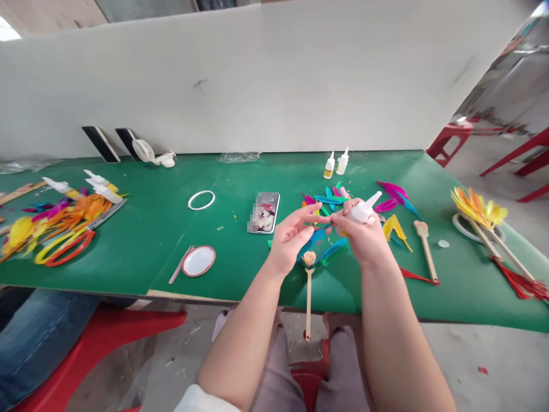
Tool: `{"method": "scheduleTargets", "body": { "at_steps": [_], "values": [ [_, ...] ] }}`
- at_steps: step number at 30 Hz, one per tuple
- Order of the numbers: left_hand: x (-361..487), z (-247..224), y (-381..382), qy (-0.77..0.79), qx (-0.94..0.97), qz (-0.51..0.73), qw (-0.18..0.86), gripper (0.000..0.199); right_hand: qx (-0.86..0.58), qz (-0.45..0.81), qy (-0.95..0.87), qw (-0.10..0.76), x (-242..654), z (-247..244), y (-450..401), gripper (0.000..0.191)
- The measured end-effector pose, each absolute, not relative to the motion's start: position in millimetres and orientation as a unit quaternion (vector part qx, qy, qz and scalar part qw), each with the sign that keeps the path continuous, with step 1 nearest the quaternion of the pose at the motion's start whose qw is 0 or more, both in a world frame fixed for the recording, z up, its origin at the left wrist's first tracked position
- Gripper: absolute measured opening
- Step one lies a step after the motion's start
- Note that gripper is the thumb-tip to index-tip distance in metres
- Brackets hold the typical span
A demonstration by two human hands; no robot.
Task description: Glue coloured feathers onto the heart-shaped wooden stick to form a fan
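My right hand (364,232) is closed around a white glue bottle (363,210), its nozzle pointing up and to the right. My left hand (295,234) is beside it, fingers partly spread and their tips close to the right hand's fingertips; whether it pinches a small feather there is unclear. Below both hands, a wooden stick (309,297) with a pinkish piece on top lies over the table's front edge. Blue feathers (333,249) fan out from its top. Behind the hands is a pile of coloured feathers (332,197).
A phone (266,214), white ring (201,200) and small dish (199,261) lie left on the green table (171,177). Two glue bottles (329,166) stand behind. Scissors (71,246) lie far left; yellow feather fans (480,212) and another stick (426,252) lie right. A person's leg (47,337) is left.
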State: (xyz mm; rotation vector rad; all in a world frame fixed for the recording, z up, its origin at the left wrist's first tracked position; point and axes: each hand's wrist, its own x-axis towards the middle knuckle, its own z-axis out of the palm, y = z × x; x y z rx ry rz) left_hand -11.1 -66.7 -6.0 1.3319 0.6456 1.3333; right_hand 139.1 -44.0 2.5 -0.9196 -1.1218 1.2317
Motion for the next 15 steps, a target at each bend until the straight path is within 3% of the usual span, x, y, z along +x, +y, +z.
{"method": "scheduleTargets", "body": {
  "at_steps": [8,15],
  "values": [
    [-1.3,-10.8,-58.8,0.409,0.562,0.492,0.524,0.034,-0.452,0.428,-0.516,0.589,138.5,7.3,-46.6,0.028],
    [-2.5,-17.9,-52.5,0.466,0.542,0.536,0.449,0.021,-0.481,0.427,-0.484,0.593,140.8,-9.9,-33.6,0.031]
  ]
}}
